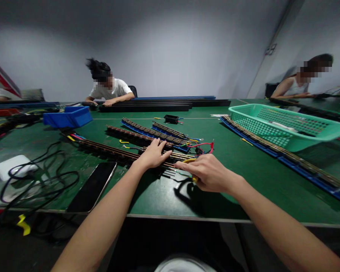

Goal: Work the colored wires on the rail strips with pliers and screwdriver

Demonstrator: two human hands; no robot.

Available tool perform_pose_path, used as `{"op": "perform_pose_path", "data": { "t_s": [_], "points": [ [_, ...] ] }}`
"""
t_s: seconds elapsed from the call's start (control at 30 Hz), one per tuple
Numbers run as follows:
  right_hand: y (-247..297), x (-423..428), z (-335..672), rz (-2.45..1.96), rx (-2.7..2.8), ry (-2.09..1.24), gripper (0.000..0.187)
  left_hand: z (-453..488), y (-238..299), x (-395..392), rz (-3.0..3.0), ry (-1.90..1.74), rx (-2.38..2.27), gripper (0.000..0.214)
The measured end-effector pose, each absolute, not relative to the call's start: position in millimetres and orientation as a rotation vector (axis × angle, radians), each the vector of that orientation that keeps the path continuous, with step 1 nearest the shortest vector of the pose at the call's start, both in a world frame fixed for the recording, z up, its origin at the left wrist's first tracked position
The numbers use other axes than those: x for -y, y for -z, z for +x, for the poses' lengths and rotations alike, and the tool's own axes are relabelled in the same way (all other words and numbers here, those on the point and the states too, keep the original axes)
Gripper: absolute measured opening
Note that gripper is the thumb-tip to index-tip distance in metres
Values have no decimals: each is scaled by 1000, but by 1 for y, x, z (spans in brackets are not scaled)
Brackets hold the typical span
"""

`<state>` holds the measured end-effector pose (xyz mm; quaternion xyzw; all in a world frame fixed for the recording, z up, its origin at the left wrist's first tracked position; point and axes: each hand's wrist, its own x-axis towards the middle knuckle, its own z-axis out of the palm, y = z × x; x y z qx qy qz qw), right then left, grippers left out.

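Note:
My left hand (153,154) lies with its fingers spread over a long dark rail strip (113,149) with copper-coloured bars, pressing on it near its right end. My right hand (212,172) is closed round a yellow-handled tool (190,161) like pliers, beside that same end. The tool's jaws are hidden. Red, yellow and blue wires with metal lugs (201,139) stick out just beyond my hands. Behind my left hand lie another dark strip (130,135) and shorter blue-backed strips (166,129).
A phone (93,187), black cables (53,181) and a white adapter (15,167) lie at left. A blue bin (69,117) stands behind them. At right, a green basket (283,141) stands beside a long blue-backed strip (286,155). Two people (113,88) sit across the table.

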<state>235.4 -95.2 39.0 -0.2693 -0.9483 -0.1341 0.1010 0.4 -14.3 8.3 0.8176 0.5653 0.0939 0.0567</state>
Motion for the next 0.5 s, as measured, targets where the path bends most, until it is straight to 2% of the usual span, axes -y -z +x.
{"op": "perform_pose_path", "data": {
  "t_s": [0.2,0.37,0.5],
  "points": [
    [-36,95,235,-806,2798,319,69,0,-6,13,2482,-281,-1707,75],
    [-35,90,245,-987,2346,127,58,0,-5,12,2480,-295,-1716,74],
    [-43,84,258,-1114,1910,-163,48,0,-5,11,2496,-288,-1708,72]
  ]
}}
